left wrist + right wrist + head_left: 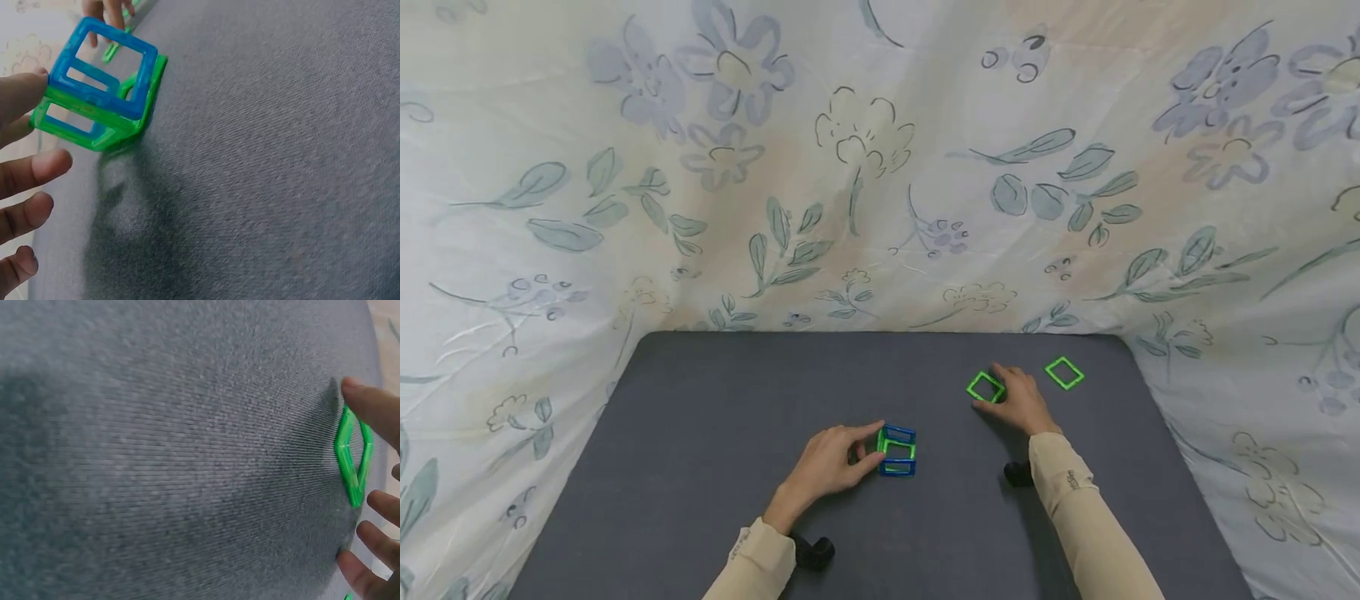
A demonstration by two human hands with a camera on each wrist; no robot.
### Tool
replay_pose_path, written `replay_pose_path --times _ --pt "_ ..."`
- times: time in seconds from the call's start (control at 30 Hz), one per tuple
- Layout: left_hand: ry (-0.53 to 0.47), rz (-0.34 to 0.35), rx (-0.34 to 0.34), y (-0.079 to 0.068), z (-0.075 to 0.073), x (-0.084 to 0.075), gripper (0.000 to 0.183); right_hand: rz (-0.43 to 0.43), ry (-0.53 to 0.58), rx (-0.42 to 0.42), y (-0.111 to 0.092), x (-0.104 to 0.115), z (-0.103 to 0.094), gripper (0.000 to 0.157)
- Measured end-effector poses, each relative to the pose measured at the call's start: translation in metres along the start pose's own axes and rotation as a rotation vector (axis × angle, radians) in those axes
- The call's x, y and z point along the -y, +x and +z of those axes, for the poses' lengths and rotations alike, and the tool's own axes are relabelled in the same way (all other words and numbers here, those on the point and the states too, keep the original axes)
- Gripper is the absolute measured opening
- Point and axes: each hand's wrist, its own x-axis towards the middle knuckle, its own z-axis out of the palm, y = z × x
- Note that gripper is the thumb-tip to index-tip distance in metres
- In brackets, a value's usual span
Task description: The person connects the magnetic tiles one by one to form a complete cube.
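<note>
Joined: blue-and-green plastic open-frame box (94,98), pinched by my left fingers (861,432). Apparently unadded — green plastic square frame (975,381) between my spread right fingers (1004,375); second green square (1056,378) nearby.

Layout of the table (737,375). A cloth (880,258) rises behind the table and along its left and right sides. The box (897,462) is near the middle, with the left hand (829,462) at its left side. Behind and to the right of the box lies the first square frame (975,381), between the thumb and fingers of the right hand (1021,402). The second square frame (1056,379) lies farther right, near the table's back right corner.
</note>
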Motion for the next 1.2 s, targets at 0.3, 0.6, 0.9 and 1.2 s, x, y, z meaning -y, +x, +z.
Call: replay_pose_path --times 0.3,0.6,0.9,1.2 --pt "0.051 -0.046 -0.076 -0.001 0.009 -0.005 0.052 0.007 0.0 0.064 0.01 0.003 -0.004 0.08" --pt "0.075 -0.062 -0.149 -0.002 0.017 -0.007 0.054 -0.008 -0.017 0.142 0.011 0.003 -0.016 0.075" --pt "0.076 -0.058 -0.139 -0.001 0.013 -0.007 0.055 0.034 -0.027 0.194 0.011 0.001 -0.018 0.074" --pt "0.063 -0.071 -0.129 0.0 0.01 -0.006 0.055 -0.015 0.093 0.06 0.003 -0.004 -0.017 0.068"
